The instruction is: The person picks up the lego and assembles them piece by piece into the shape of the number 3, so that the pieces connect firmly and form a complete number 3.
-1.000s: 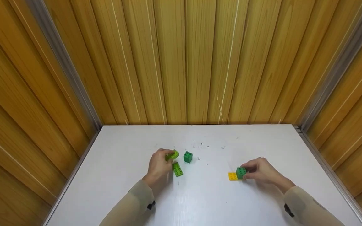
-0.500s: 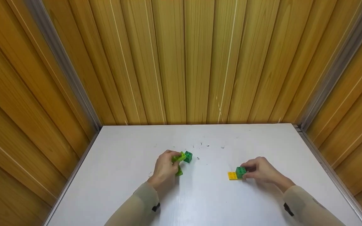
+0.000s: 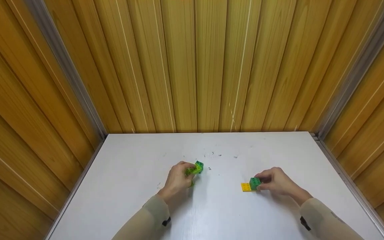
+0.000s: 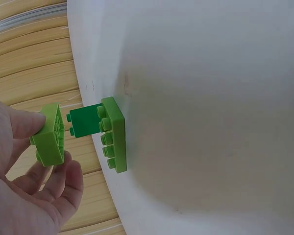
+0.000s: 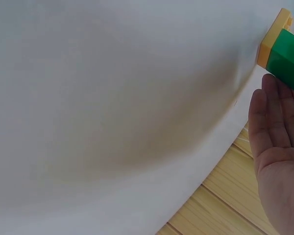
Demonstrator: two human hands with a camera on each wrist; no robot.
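Observation:
My left hand [image 3: 177,179] pinches a light green toy building brick [image 4: 51,137] between thumb and fingers, tilted and raised off the table. In the left wrist view, a second light green brick [image 4: 119,139] lies just beyond it, studs facing the held one. A dark green brick [image 4: 85,121] stands behind that second brick. In the head view the left hand mostly covers the lying light green brick. Over to the right, my right hand [image 3: 278,181] grips another dark green brick [image 3: 254,183], which sits on one end of a yellow brick [image 3: 245,187] on the table.
The white table [image 3: 212,213] is bounded at the back by a wood-patterned wall [image 3: 208,66], with similar walls at both sides. Small dark specks [image 3: 220,155] mark the tabletop behind the bricks.
My left hand has moved right with the light green brick, which now overlaps the loose dark green brick in the head view. The right hand holds nearly still.

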